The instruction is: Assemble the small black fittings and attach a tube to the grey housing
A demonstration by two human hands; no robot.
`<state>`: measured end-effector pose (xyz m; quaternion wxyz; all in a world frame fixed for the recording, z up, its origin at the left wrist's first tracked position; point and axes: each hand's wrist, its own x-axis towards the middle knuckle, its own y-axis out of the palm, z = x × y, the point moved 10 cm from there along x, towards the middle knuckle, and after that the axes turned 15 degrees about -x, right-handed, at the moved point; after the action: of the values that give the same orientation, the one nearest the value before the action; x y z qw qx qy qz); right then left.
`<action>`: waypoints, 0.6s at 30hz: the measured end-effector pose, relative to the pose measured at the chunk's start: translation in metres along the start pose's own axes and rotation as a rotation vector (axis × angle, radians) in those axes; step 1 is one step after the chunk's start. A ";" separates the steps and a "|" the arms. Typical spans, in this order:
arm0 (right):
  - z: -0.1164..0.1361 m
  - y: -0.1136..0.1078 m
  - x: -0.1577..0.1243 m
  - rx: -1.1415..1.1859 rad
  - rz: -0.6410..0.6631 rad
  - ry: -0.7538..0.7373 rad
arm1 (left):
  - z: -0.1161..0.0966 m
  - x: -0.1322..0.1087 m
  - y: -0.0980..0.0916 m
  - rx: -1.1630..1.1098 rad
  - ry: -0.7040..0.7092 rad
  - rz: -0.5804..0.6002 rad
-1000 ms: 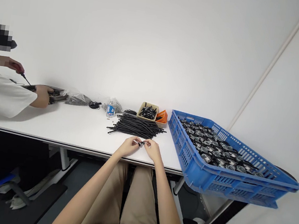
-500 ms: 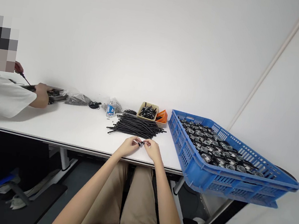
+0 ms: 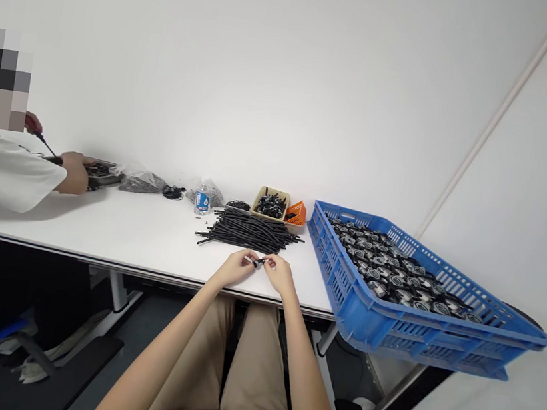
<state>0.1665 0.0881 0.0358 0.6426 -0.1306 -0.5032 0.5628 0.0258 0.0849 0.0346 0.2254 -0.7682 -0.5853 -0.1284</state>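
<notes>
Near the front edge of the white table, my left hand (image 3: 237, 267) and my right hand (image 3: 278, 273) face each other, both closed on one small black and grey part (image 3: 258, 263). Its exact kind is too small to make out. Fingers of each hand pinch it from opposite sides, a little above the tabletop or resting on it; I cannot tell which. Just beyond my fingers lies a pile of black tubes (image 3: 250, 230). Behind that pile, a cream basket (image 3: 254, 208) holds small black parts, and an orange basket (image 3: 298, 209) leans beside it.
A blue crate (image 3: 338, 287) full of black and silver round parts stands at the right. Along the wall are a labelled plastic bottle (image 3: 202, 200) and a bag of dark parts (image 3: 141, 181). At the left, a co-worker's hand (image 3: 75, 172) reaches into a tray (image 3: 114, 179).
My hands and the small part stay almost in the same place. The co-worker's arm at the left has shifted slightly left over the tray.
</notes>
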 end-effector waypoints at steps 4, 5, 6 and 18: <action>0.001 0.000 0.000 0.003 0.002 -0.005 | -0.003 0.000 0.000 0.001 0.003 -0.007; 0.001 0.000 0.000 0.003 0.002 -0.007 | -0.004 0.000 0.000 0.001 0.004 -0.008; 0.001 0.000 0.000 0.004 0.000 -0.008 | -0.005 0.000 0.000 0.001 0.006 -0.010; 0.000 0.001 0.001 0.001 0.007 -0.002 | -0.007 0.000 0.001 0.009 0.008 -0.006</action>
<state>0.1660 0.0891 0.0357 0.6404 -0.1316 -0.5031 0.5652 0.0270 0.0816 0.0402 0.2308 -0.7649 -0.5872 -0.1297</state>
